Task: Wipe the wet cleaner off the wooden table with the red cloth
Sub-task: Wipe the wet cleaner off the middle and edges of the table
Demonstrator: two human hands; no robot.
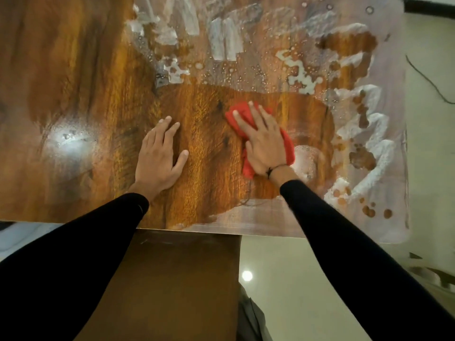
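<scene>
Red cloth (261,134): soft, bunched, pinned under the flat, spread right hand (264,141) at table (73,70) centre. Left hand (160,156) open, empty, braced flat. Risk: saturated cloth smearing the white, foamy cleaner (366,143) at right and far side over glossy grained wood.

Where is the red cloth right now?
The red cloth lies flat on the wooden table, under the right hand, right of centre.

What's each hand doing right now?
Left hand: open, flat on the table, holding nothing.
Right hand: open, fingers spread, pressing the cloth onto the table.
</scene>
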